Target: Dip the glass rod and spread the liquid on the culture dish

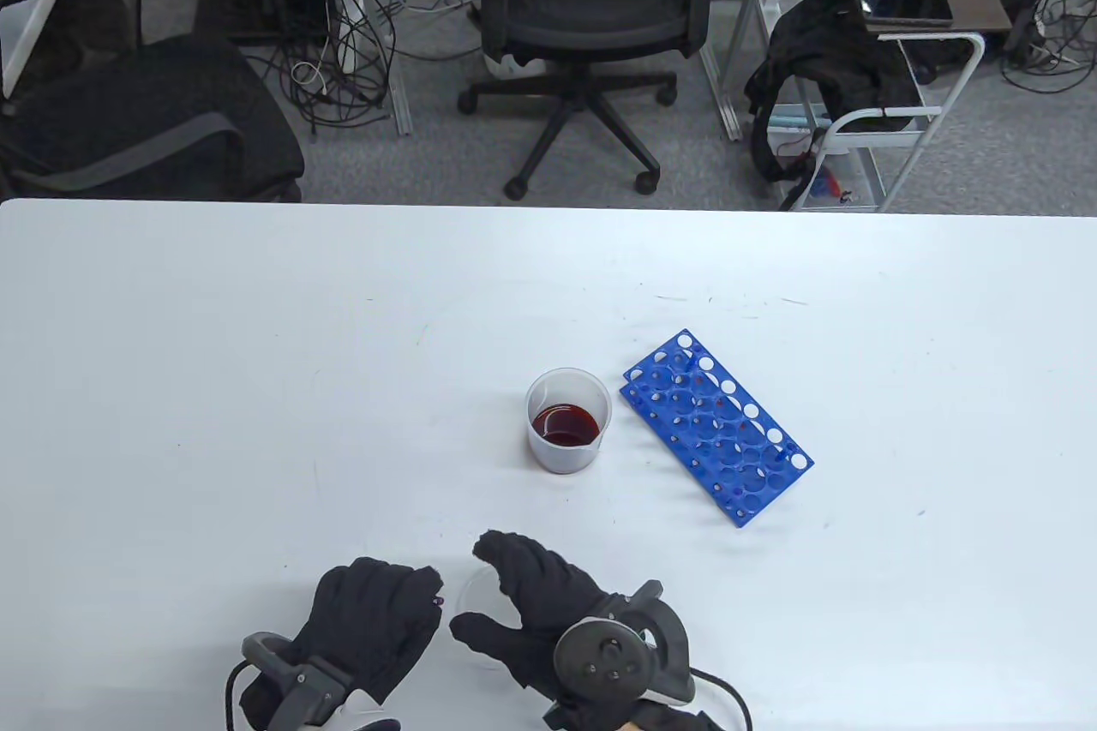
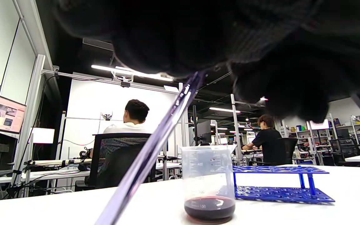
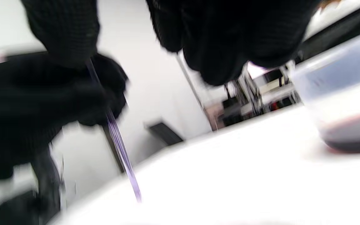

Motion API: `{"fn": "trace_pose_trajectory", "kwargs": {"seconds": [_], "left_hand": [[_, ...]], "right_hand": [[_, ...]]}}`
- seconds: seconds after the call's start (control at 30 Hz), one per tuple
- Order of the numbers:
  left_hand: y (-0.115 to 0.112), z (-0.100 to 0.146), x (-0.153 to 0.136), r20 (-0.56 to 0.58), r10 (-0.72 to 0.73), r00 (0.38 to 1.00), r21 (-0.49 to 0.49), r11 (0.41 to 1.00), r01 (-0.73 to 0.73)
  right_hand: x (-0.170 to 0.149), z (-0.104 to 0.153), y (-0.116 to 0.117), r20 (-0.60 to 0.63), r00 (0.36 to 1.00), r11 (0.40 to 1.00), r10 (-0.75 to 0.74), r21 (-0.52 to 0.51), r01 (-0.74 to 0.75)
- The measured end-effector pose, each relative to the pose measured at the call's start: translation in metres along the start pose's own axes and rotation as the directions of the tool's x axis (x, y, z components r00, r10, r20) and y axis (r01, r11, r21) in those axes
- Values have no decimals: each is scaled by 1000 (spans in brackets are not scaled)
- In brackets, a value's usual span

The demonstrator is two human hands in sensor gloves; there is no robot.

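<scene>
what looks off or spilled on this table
No spill shows. The blue rack sits askew beside the beaker, with small red flecks on it. The left hand holds the glass rod.

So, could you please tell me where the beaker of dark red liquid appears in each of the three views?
Table view: the beaker stands near the table's centre, just left of the blue test tube rack.
Left wrist view: lower centre, upright, with the rack behind it to the right.
Right wrist view: blurred, at the right edge, partly cut off.
Shared landmark: the glass rod, held by the left hand, shows in both wrist views.
</scene>
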State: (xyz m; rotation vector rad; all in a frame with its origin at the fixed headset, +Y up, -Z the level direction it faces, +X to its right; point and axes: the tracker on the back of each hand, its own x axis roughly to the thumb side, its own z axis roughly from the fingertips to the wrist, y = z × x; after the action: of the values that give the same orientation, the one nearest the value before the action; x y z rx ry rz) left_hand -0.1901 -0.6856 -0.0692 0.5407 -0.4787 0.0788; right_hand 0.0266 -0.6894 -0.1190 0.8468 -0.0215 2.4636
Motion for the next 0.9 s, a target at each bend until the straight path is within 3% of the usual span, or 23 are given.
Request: {"fn": "trace_pose_trajectory", "kwargs": {"seconds": [0.03,0.1,0.2,0.33,0.4,0.63,0.77,0.9], "left_hand": [[0,0,-1,-3,1,1000,2,1000,-1],[1,0,-1,-4,4,1000,3,1000,-4],[0,0,-2,-10,7,1000,-17,1000,-7],[0,-1,-2,-8,9,1000,-29,1000,-9],[0,-1,-2,-8,11,1000,-31,999,-12],[-1,-5,-6,-28,44,999,-77,996,-46],[7,-16,-16,-76,124,989,-34,991,-127],[19,-43,-29,-122,212,970,48,977,-207]], "right_hand": [[-6,-2,8,-20,996,987,83,138,-80],[-17,-3,25,-25,974,927,227,312,-208],[-34,1,59,11,934,813,356,489,-315],[-49,4,85,12,929,787,369,529,-319],[-55,4,90,23,916,756,400,558,-344],[-66,8,103,5,916,737,401,591,-327],[-69,9,108,25,919,704,393,635,-319],[-70,9,108,24,923,703,384,640,-310]]}}
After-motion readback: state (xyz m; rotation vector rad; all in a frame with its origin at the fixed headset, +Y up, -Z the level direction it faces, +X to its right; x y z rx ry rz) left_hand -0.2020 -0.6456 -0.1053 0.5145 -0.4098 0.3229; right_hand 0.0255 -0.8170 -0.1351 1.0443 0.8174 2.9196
